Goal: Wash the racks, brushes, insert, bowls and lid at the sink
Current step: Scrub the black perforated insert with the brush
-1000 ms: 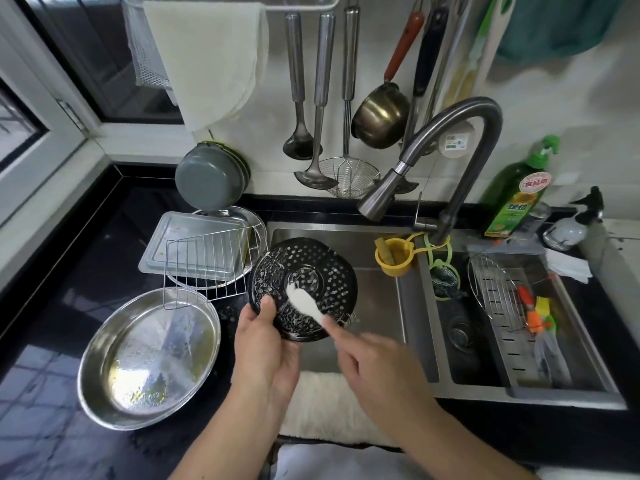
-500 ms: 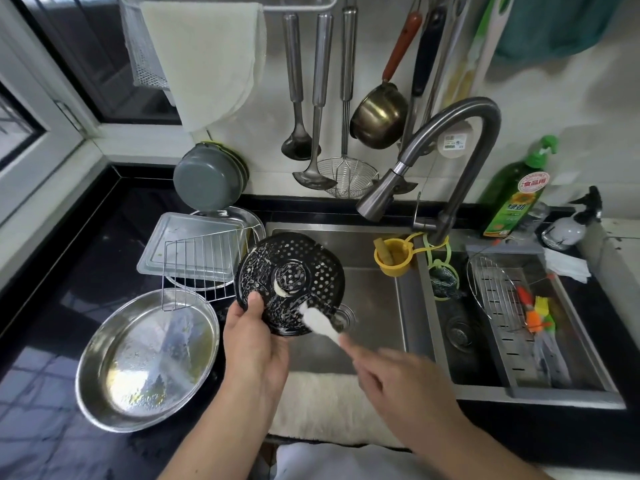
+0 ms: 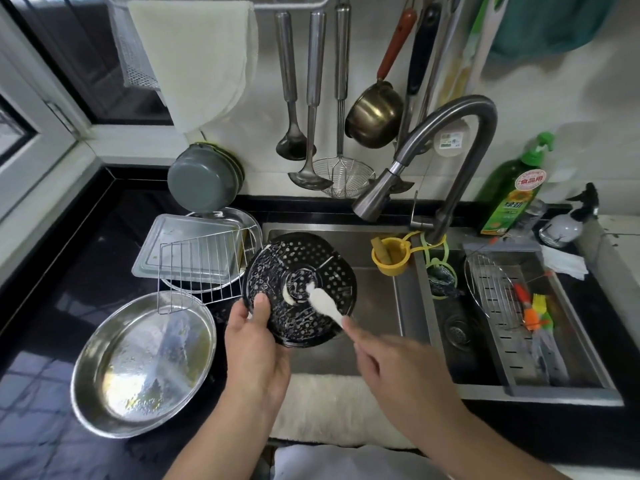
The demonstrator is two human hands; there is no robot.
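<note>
While my left hand (image 3: 254, 344) grips the black perforated insert (image 3: 300, 288) by its near rim over the sink's (image 3: 374, 341) left edge, my right hand (image 3: 391, 362) pinches a white brush (image 3: 322, 301), its head touching the insert's centre.

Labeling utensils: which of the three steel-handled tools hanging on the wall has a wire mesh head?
The rightmost one, the wire mesh skimmer. The steel ladle on the left and the steel ladle in the middle both have solid bowls.
</note>
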